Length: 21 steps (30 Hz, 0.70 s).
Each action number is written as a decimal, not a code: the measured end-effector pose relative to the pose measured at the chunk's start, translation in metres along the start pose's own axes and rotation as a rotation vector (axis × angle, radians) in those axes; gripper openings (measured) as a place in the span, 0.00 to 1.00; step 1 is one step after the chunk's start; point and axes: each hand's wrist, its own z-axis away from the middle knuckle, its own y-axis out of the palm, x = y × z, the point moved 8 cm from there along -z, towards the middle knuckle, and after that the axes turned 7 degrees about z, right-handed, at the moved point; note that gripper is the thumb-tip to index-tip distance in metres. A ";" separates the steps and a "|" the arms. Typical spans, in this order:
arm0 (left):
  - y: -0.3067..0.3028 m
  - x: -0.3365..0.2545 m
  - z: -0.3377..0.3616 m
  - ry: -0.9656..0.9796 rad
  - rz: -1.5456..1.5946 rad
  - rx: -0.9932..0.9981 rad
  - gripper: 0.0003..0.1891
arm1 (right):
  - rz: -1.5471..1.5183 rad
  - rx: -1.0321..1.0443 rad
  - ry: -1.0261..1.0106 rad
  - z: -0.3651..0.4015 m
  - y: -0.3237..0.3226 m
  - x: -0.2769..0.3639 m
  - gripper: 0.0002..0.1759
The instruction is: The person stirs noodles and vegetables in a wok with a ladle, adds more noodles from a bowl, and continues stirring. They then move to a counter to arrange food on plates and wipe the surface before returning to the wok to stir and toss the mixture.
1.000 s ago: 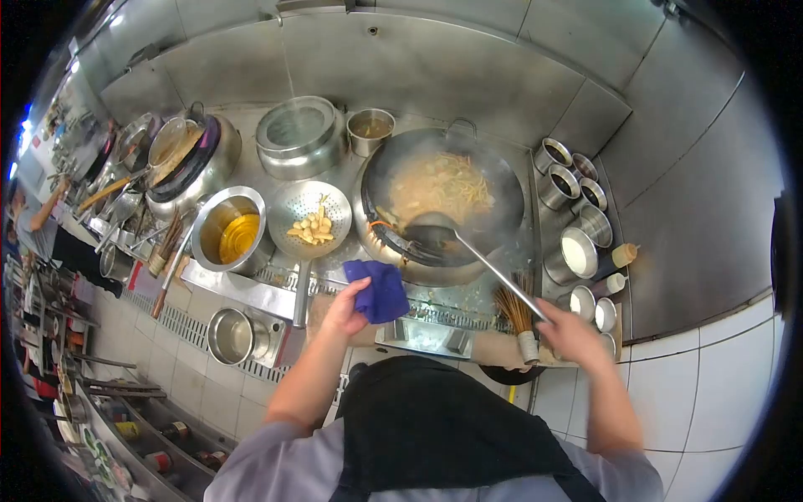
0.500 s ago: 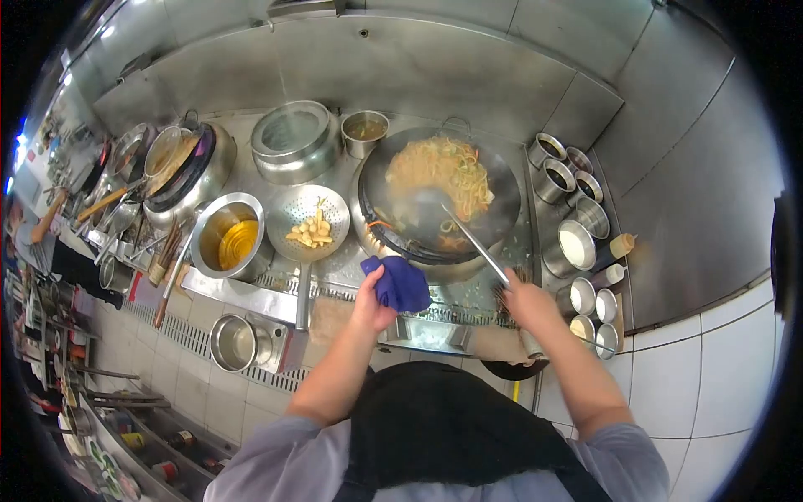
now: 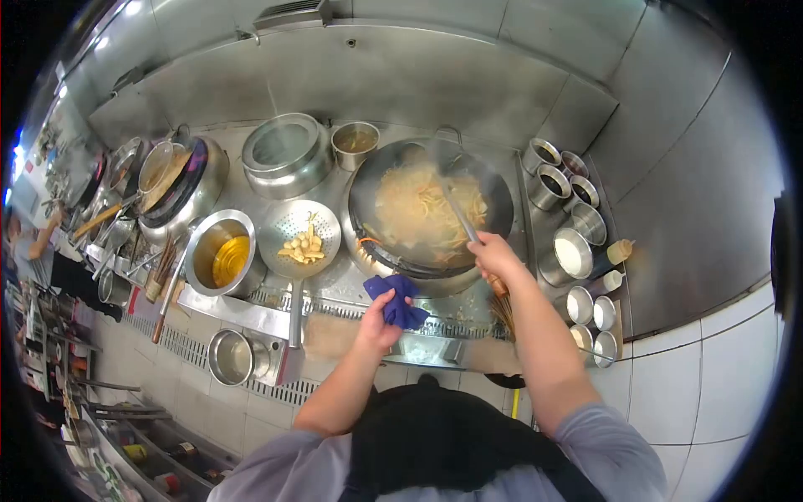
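Noodles with vegetable strips lie in a large black wok, partly veiled by steam. My right hand is closed around the handle of a metal ladle, whose blurred head is near the far side of the wok. A wooden handle end shows below that hand. My left hand grips a bunched purple cloth at the wok's near edge; the cloth hides what lies beneath it.
Left of the wok stand a perforated strainer holding pale yellow pieces, a pot of yellow liquid and a lidded pot. Seasoning containers and squeeze bottles line the right side. Another person stands far left.
My right hand has moved up and left, carrying the ladle head toward the wok's far side. The noodles have spread lower in the wok. My left hand still holds the cloth.
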 end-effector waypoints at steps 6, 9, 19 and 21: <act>0.019 -0.013 0.025 0.028 -0.118 -0.067 0.21 | 0.430 -0.011 -0.297 0.064 -0.062 0.006 0.29; 0.014 -0.010 0.027 -0.018 -0.183 -0.091 0.25 | 0.463 -0.354 -0.549 0.044 -0.097 -0.027 0.29; 0.049 -0.004 -0.023 -0.103 -0.438 -0.164 0.25 | 0.214 0.211 -0.119 0.022 -0.034 -0.016 0.27; 0.053 -0.001 -0.037 -0.182 -0.529 -0.131 0.20 | 0.987 -0.171 -0.657 0.055 -0.064 0.002 0.29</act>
